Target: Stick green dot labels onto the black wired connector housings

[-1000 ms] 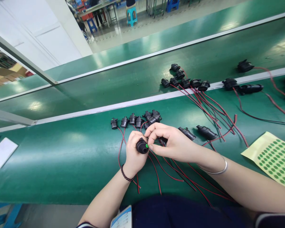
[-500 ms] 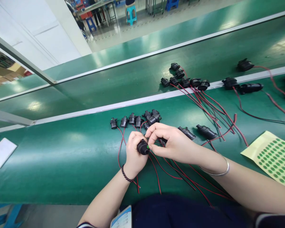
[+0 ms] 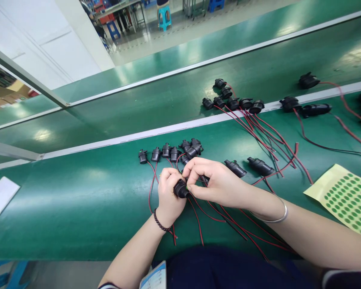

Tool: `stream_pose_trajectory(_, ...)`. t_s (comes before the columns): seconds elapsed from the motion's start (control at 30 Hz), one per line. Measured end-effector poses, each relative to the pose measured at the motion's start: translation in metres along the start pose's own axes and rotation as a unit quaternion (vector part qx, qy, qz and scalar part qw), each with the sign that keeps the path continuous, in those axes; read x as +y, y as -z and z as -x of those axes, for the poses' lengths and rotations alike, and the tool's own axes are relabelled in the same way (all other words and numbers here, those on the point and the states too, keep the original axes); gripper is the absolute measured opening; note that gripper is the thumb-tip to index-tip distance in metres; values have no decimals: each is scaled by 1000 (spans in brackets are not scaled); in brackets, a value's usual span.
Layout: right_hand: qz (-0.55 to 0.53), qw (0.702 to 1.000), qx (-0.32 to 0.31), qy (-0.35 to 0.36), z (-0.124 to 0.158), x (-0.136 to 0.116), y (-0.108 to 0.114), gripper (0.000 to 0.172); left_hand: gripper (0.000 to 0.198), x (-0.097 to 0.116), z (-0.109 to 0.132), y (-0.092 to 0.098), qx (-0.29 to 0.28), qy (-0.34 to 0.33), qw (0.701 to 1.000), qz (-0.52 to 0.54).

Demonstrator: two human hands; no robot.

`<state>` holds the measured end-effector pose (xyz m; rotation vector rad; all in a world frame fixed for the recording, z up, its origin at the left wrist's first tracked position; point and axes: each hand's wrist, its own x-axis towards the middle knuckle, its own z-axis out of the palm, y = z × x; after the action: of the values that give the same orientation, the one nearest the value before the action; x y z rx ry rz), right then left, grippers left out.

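at the near edge of the worktop (image 3: 78,208), dark clothing (image 3: 216,267) and a badge (image 3: 155,277) show. above that edge, right of the worktop's middle, the left hand (image 3: 171,196), with a beaded bracelet (image 3: 161,220) at its wrist, has its grip closed around a black fitting (image 3: 181,190), nozzle end facing the wearer. the right hand (image 3: 219,180), a silver bangle (image 3: 284,215) on its forearm, has thumb and forefinger bent to the fitting, thumb tip against a small green dot; whether its grip is shut on anything cannot be told. red and black cables (image 3: 201,228) trail beneath both hands toward the near edge. at the right edge lies a pale yellow sheet (image 3: 345,196) bearing rows of green dots; near the left edge, a white pad (image 3: 3,194). just beyond the hands stands a cluster of similar fittings (image 3: 166,150), and to its right two more lie on their sides (image 3: 235,168). at the far edge, marked by a white strip (image 3: 132,136), a further group of fittings (image 3: 232,104) sits mostly past the strip, cables crossing it. in the background, a turquoise stool (image 3: 165,18) stands on the floor.
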<state>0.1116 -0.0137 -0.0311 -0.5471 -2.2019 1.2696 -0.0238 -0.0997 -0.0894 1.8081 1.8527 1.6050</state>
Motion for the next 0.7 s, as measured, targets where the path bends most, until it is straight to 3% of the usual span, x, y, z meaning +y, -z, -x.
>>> stream_pose_trajectory(0.2, 6, 1000, 0, 10, 0, 0, 0, 15, 11, -2, 1, 0, -8, 0, 1000, -4)
stream_pose_trajectory(0.47, -28, 999, -15, -15, -4, -3, 4, 13, 16, 0, -3, 1, -47, 78, 990, 106)
stream_pose_trajectory(0.7, -21, 1000, -7, -5, -4, -2, 3, 13, 13, 1, -3, 0, -37, 90, 990, 105)
